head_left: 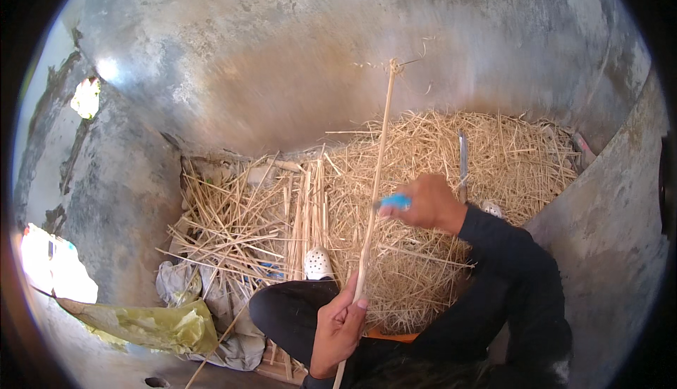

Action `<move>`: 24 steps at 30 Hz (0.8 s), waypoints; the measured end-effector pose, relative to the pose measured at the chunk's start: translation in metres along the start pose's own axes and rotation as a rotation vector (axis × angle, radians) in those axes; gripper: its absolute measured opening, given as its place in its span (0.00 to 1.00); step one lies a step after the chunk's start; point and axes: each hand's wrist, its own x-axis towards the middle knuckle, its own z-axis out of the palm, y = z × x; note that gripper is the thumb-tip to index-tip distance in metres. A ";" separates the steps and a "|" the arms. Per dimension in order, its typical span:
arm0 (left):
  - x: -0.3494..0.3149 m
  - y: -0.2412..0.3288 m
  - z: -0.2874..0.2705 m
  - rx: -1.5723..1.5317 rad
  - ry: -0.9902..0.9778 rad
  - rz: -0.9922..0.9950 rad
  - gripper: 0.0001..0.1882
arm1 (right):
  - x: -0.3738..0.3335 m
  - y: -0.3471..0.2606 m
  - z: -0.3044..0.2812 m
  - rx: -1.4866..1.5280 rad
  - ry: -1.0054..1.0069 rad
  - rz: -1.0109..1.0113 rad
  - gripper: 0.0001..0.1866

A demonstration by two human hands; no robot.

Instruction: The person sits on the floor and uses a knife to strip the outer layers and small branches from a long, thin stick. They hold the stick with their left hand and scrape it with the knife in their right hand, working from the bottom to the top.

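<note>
A long pale wooden stick (384, 135) slants up from my lap to the wall, its far end beside a thin dark spike with shavings curled around it. My left hand (338, 329) grips the stick's lower part, thumb along it. Partway up, my right hand (427, 202) is closed round a small blue tool (395, 201) that meets the stick; motion blurs it, so its working edge cannot be made out. Past my right hand, a long knife (462, 156) lies on a heap of pale shavings (508, 156), its blade pointing away.
Loose sticks (236, 213) lie criss-crossed at left, with several straighter ones (307, 209) beside them. A yellowish plastic sheet (162, 325) and grey cloth (236, 347) lie near left. Stained concrete walls (282, 58) enclose the spot. My white clog (318, 263) stands among the sticks.
</note>
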 end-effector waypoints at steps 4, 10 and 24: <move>-0.002 -0.004 -0.003 0.133 0.033 0.042 0.25 | 0.003 0.008 0.014 0.007 0.031 0.015 0.42; -0.011 0.010 0.001 0.211 0.024 0.037 0.25 | 0.009 0.027 0.011 -0.039 -0.023 0.074 0.44; -0.007 -0.008 -0.009 0.578 0.069 0.227 0.23 | -0.004 -0.007 0.015 0.015 0.026 -0.065 0.41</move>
